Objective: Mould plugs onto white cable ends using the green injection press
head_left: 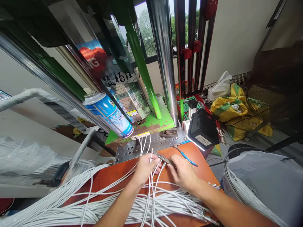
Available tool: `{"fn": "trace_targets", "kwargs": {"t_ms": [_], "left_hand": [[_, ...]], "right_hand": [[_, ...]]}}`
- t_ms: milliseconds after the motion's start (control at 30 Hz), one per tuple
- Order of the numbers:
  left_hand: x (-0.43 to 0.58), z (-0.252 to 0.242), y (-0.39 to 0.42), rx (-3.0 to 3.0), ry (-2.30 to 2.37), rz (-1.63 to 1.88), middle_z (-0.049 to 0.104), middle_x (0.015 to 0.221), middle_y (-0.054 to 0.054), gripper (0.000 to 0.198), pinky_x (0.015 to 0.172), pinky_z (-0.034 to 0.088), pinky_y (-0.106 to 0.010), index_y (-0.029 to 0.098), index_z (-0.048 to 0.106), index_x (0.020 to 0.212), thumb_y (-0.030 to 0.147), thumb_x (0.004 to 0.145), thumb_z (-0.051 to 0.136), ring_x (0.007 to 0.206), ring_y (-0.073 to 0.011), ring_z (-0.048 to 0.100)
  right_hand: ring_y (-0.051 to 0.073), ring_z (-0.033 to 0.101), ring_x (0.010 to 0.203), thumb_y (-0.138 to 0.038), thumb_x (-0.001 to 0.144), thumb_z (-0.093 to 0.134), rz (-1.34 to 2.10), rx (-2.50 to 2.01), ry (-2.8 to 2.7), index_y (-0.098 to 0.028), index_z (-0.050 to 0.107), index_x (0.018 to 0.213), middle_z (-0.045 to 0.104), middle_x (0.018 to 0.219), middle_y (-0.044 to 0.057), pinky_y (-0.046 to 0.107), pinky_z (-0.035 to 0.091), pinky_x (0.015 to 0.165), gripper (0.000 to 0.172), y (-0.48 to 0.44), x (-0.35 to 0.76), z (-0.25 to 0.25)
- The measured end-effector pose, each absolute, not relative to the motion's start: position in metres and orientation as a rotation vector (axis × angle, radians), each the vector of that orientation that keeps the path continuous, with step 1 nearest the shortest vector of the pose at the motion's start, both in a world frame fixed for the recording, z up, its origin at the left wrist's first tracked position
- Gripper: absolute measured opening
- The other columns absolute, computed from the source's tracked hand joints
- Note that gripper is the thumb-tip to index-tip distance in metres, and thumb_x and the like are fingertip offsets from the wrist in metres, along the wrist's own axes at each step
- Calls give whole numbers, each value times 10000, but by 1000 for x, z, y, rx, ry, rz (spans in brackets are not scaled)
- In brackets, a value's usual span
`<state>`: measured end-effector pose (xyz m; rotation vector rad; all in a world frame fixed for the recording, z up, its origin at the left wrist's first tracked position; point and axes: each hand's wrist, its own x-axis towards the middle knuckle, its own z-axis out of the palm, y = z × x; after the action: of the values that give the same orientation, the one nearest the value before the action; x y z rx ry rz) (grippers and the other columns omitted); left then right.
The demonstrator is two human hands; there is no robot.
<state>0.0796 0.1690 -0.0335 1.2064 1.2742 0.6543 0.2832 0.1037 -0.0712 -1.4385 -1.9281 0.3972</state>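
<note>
My left hand (145, 167) is closed, thumb and fingers pinching a white cable (151, 179) close to its end. Closed on the right end of a narrow grey metal bar (163, 157) is my right hand (183, 171). The bar slants between both hands, its left end by my left fingertips. Several white cables hang down from the bar area, and the cable ends at the bar are too small to make out. Just beyond my right hand lie blue-handled pliers (187, 157) on the orange-brown tabletop (196, 154).
A large bundle of white cables (113, 205) covers the near tabletop. Ahead stands a green machine base (151, 121) with steel columns and a drilled metal plate (132, 151). A blue spray can (109, 113) and a black lamp (203, 129) flank it. A lined bin (262, 183) stands right.
</note>
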Motion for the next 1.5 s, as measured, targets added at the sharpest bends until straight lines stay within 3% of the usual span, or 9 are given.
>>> {"fn": "trace_targets", "kwargs": {"t_ms": [133,300,467,633,767,867,967,1167,1500], "left_hand": [[64,-31,162,1267,1374,578,582,545,36,626,386,313,-205,154,589,1065,746,864,631,376,-105,467],[64,-21,157,1106,1167,490,556,626,65,677,447,329,-182,185,526,1047,788,788,694,458,-62,422],[76,-24,155,1127,1192,363,395,510,128,631,374,93,-182,240,459,985,839,834,586,374,-45,152],[78,-33,153,1144,1215,479,520,593,66,553,385,168,-193,208,486,867,725,832,679,385,-42,303],[78,-28,152,1130,1130,585,557,692,42,547,472,298,-190,125,628,1006,604,801,794,492,-45,429],[76,-23,153,1118,1037,548,651,770,-2,648,593,454,-228,110,601,1208,538,787,843,594,-97,585],[74,-23,155,1135,1059,492,709,806,-40,649,621,539,-293,146,544,1168,555,770,852,657,-184,705],[84,-34,161,1289,1204,549,707,696,-47,530,366,348,-191,177,518,906,619,789,785,415,-114,571],[102,-51,164,1337,1204,743,628,598,45,472,345,253,-167,225,453,942,617,888,709,334,-71,437]], "right_hand": [[228,622,810,-257,1061,451,364,-1602,-1860,-204,550,947,662,922,68,351,401,700,160,103,287,-71],[209,601,757,-277,1080,436,400,-1583,-1886,-217,507,893,644,875,49,343,394,679,209,95,299,-69],[196,579,741,-284,1091,426,415,-1550,-1842,-217,499,884,615,851,42,335,397,688,229,90,304,-69],[203,583,764,-290,1085,435,409,-1557,-1835,-211,521,906,625,877,53,341,385,701,214,91,303,-70],[198,554,732,-277,1077,438,391,-1546,-1851,-214,507,879,617,854,47,344,361,681,219,91,303,-71],[198,546,721,-269,1066,445,388,-1539,-1842,-217,503,874,609,835,39,350,348,670,208,92,304,-72],[197,553,723,-270,1066,450,390,-1531,-1843,-216,507,875,611,837,38,352,347,668,206,91,304,-72],[186,560,701,-249,1061,463,316,-1488,-1860,-214,523,885,616,817,36,341,346,651,189,91,305,-71],[190,543,703,-289,1086,434,335,-1471,-1941,-217,510,875,616,834,39,344,317,647,235,89,304,-73]]}}
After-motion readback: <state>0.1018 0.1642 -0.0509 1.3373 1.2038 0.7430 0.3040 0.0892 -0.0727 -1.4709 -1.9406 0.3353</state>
